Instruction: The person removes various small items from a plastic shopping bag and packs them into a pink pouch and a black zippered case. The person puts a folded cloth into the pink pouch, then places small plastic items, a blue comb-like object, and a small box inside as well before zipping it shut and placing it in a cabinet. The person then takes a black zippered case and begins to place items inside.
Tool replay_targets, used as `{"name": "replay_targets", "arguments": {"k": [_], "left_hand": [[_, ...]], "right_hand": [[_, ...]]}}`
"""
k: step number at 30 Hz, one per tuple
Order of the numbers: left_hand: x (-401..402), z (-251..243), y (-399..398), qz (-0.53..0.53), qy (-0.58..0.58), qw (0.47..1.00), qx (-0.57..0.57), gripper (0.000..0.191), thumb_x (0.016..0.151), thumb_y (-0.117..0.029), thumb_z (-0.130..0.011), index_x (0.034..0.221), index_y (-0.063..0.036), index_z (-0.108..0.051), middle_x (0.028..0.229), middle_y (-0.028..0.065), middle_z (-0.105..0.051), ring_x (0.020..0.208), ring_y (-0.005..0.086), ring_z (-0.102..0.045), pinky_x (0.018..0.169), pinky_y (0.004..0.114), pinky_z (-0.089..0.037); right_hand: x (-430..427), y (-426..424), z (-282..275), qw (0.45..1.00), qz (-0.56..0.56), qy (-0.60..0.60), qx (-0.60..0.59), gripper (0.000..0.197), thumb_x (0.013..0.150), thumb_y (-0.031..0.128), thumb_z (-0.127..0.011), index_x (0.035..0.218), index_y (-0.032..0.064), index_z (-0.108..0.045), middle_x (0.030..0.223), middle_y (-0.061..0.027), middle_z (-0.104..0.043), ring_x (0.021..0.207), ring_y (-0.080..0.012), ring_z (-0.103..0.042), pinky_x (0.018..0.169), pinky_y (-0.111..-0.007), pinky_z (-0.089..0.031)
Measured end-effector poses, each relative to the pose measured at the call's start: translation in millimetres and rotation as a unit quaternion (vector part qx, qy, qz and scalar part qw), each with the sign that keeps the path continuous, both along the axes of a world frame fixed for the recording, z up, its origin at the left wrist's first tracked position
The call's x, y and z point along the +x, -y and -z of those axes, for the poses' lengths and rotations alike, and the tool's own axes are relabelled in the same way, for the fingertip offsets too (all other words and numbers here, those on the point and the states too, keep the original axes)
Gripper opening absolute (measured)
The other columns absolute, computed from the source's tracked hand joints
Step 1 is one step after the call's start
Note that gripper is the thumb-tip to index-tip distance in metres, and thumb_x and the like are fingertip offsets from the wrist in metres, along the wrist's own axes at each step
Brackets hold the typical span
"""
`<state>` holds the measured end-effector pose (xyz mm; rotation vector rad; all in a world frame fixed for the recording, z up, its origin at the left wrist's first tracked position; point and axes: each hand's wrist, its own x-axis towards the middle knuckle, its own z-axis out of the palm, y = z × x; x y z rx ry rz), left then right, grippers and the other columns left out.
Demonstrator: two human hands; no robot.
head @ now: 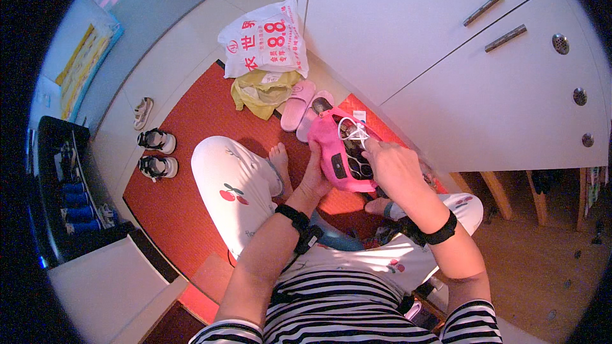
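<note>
A bright pink pouch-like case (330, 169) with a black patch is held up between my two hands, over the red mat. A dark mesh part with white loops and a white cord (354, 130) shows along its upper right side. My left hand (313, 172) grips the case's lower left edge, thumb upward. My right hand (394, 167) is at its right side, fingertips pinched at the white cord; the fingers partly hide what they touch. A dark rounded piece (321, 105) sticks out at the case's top end. Both wrists wear black straps.
Pink slippers (297, 105), a yellow-green plastic bag (263, 91) and a white printed plastic bag (265, 40) lie beyond the case. Several shoes (158, 167) stand at the red mat's (191, 119) left edge. A white cabinet (430, 57) rises at the right; a dark shoe rack (57, 177) stands far left.
</note>
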<state>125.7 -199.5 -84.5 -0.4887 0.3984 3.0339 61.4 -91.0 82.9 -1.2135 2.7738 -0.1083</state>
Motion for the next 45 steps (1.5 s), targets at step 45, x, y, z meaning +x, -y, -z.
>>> {"name": "replay_targets", "arguments": {"k": [45], "left_hand": [[-3, -3, -5, -0.005, 0.040, 0.990, -0.136, 0.079, 0.078, -0.069, -0.034, 0.133, -0.0116, -0.031, 0.130, 0.0119, -0.041, 0.118, 0.0266, -0.042, 0.097, 0.043, -0.036]], "right_hand": [[12, 15, 80, 0.967, -0.056, -0.087, -0.232, 0.028, 0.073, 0.011, -0.051, 0.097, -0.0034, -0.052, 0.089, -0.0146, -0.050, 0.085, -0.0284, -0.053, 0.067, -0.035, -0.048]]}}
